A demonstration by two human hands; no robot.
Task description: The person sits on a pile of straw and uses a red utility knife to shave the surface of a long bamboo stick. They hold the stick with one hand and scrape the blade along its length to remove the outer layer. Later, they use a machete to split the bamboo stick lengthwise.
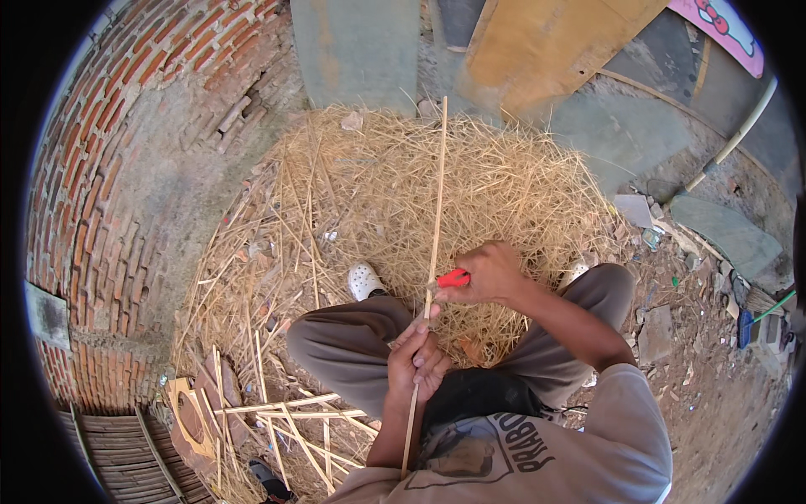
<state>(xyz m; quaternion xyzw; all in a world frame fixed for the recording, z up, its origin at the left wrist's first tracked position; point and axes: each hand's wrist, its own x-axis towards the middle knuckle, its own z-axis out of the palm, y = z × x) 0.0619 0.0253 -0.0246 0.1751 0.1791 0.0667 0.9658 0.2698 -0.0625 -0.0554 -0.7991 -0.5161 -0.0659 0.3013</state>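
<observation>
A long thin bamboo strip point(437, 210) runs from my lap up over a big heap of pale shavings point(395, 202). My left hand point(417, 361) grips the strip low down, close to my body. My right hand point(491, 273) holds a red-handled knife point(452, 278) whose blade meets the strip just above the left hand. I am seated with both knees bent, grey trousers either side of the strip, and a white clog point(364, 280) on my left foot.
A brick wall point(92, 210) curves along the left. Several cut bamboo strips point(294, 416) lie by my left knee beside a cardboard piece point(189, 416). Boards point(537, 50) lean behind the heap. Rubble and stone slabs point(714, 227) cover the ground at right.
</observation>
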